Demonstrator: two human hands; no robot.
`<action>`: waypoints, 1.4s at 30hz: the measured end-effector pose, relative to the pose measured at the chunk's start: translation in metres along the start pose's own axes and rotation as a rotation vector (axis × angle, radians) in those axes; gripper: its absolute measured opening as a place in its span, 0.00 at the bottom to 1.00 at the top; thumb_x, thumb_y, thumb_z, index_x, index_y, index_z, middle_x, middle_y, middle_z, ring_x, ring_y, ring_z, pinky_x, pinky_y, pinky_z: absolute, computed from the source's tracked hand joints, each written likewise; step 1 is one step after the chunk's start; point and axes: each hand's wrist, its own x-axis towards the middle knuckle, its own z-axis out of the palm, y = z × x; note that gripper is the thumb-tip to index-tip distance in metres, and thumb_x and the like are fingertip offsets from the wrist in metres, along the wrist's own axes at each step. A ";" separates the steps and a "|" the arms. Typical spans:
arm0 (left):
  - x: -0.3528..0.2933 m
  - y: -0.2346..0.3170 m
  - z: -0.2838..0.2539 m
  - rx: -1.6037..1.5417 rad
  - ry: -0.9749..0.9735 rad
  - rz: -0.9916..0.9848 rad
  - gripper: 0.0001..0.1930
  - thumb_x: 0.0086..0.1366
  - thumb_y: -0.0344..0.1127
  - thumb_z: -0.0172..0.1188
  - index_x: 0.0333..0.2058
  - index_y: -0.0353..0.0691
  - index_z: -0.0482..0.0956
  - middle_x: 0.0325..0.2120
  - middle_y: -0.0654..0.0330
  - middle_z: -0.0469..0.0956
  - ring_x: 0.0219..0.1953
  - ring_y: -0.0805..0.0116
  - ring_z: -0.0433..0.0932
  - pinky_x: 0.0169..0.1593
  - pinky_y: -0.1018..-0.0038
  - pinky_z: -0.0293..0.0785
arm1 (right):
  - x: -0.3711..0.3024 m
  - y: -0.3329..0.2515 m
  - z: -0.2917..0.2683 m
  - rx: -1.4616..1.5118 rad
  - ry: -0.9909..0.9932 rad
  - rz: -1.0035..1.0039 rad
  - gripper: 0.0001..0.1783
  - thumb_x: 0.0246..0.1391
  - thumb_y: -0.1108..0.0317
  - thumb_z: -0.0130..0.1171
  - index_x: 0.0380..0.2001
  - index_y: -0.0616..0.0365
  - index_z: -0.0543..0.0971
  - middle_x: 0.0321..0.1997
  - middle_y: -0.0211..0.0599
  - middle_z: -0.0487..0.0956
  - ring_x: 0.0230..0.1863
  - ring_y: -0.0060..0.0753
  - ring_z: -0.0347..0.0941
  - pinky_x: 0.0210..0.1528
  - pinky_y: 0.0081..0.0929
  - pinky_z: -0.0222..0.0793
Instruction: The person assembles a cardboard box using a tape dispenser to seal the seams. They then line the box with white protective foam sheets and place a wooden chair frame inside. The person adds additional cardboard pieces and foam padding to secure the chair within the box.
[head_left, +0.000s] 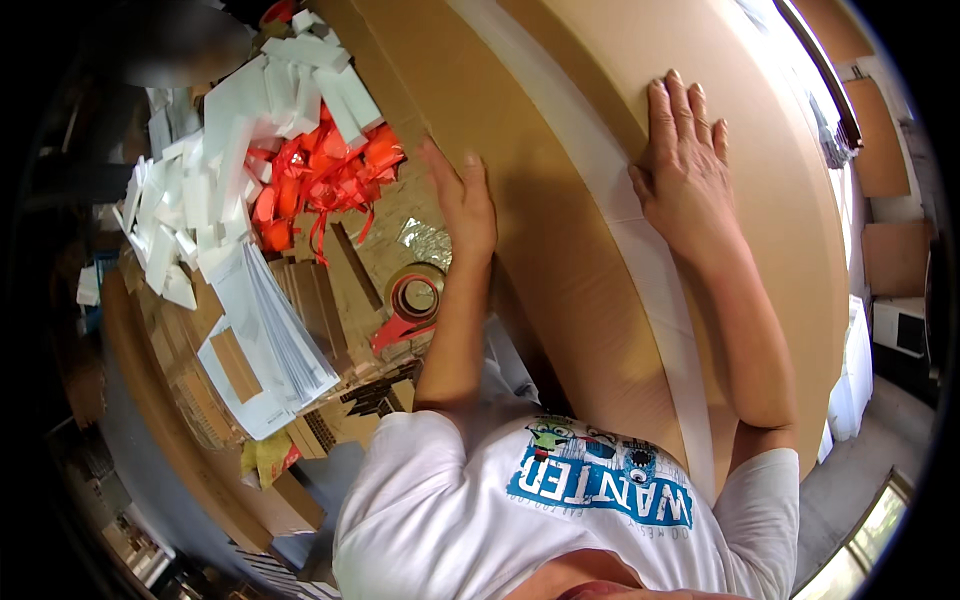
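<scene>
A large brown cardboard piece (770, 190), probably a box, fills the middle and right in front of my body. Along it runs a long white strip (645, 260), bordered by brown cardboard on both sides. My right hand (688, 165) lies flat on the cardboard right of the strip, fingers stretched forward. At the cardboard's left edge is my left hand (465, 205), its fingers extended and slightly blurred. I cannot tell how firmly it touches. Neither hand holds anything. Beside my left forearm lies a red tape dispenser (402, 330) with a tape roll (418, 292).
On the cluttered left surface lie white foam blocks (290, 95), a heap of red plastic pieces (325, 175), and a stack of white sheets (275, 335). Flat brown cardboard strips (310, 300) lie beside the stack. Cardboard panels (880, 140) stand at the far right.
</scene>
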 end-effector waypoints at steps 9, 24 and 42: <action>0.020 0.035 0.114 0.111 -0.359 0.670 0.34 0.73 0.46 0.35 0.68 0.30 0.39 0.69 0.40 0.28 0.71 0.43 0.21 0.69 0.48 0.25 | 0.004 -0.001 -0.011 0.039 -0.002 -0.007 0.37 0.54 0.67 0.53 0.65 0.67 0.55 0.72 0.54 0.51 0.73 0.60 0.44 0.70 0.59 0.42; 0.100 0.040 0.120 0.121 -0.275 1.158 0.05 0.57 0.31 0.49 0.25 0.44 0.74 0.31 0.65 0.80 0.32 0.63 0.77 0.43 0.61 0.69 | 0.033 0.032 -0.023 0.603 0.098 -0.014 0.17 0.57 0.73 0.51 0.49 0.64 0.76 0.54 0.55 0.74 0.60 0.55 0.67 0.62 0.43 0.60; 0.118 0.022 0.131 0.114 -0.149 1.296 0.03 0.56 0.32 0.54 0.23 0.45 0.73 0.25 0.65 0.76 0.27 0.65 0.72 0.34 0.68 0.63 | 0.052 0.035 -0.013 0.266 -0.040 -0.046 0.29 0.65 0.52 0.42 0.61 0.61 0.66 0.66 0.55 0.62 0.69 0.53 0.55 0.67 0.43 0.55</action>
